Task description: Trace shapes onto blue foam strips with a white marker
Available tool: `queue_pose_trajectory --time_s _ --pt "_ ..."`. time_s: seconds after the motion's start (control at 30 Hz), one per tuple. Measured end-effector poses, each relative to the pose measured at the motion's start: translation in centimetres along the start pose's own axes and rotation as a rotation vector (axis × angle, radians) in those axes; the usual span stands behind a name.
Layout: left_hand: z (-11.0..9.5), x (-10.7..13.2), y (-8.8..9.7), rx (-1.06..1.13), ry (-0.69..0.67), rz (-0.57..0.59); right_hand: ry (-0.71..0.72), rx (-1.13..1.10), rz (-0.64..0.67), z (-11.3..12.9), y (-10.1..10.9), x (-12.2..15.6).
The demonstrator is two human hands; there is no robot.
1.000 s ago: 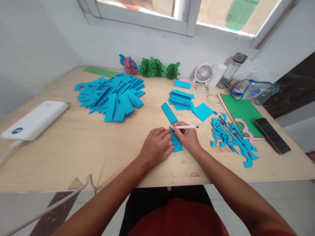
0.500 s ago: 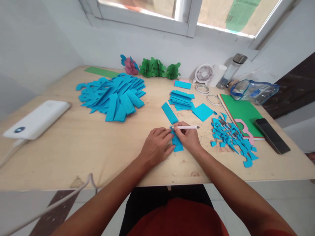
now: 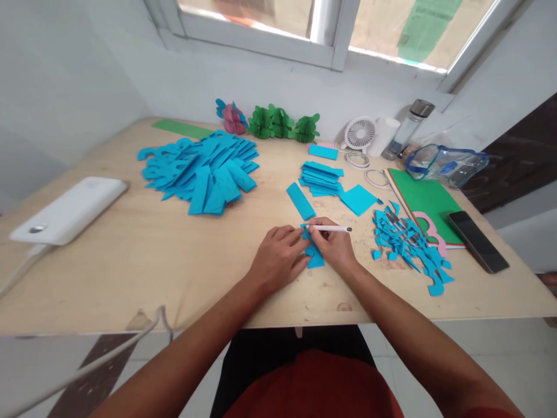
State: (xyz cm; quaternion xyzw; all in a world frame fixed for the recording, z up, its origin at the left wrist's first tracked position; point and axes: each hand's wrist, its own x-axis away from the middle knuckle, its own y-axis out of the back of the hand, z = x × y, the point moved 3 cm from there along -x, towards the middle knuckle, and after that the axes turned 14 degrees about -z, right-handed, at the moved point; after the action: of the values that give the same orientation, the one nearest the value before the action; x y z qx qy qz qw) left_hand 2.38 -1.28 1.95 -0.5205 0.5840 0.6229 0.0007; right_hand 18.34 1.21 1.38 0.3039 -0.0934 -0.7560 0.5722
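Wooden table (image 3: 174, 267): blue strip (image 3: 316, 259) lies between your hands, long axis pointing away. Your left hand (image 3: 278, 254) spreads thumb and fingers over it; your right hand (image 3: 333, 242) pinches the pen (image 3: 335, 228) crosswise.

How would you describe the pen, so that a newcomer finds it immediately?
At the near side of the wooden table, the left hand rests on a blue paper piece. Beside it, the right hand holds the pen: slim and white with a dark end, unlike the blue paper at its tip.
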Motion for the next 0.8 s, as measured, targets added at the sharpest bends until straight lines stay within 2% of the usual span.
queue_pose_trajectory --time_s 0.8 --pt "0.2 0.1 -0.3 0.029 0.02 0.056 -0.022 0.171 0.001 0.7 1.1 0.3"
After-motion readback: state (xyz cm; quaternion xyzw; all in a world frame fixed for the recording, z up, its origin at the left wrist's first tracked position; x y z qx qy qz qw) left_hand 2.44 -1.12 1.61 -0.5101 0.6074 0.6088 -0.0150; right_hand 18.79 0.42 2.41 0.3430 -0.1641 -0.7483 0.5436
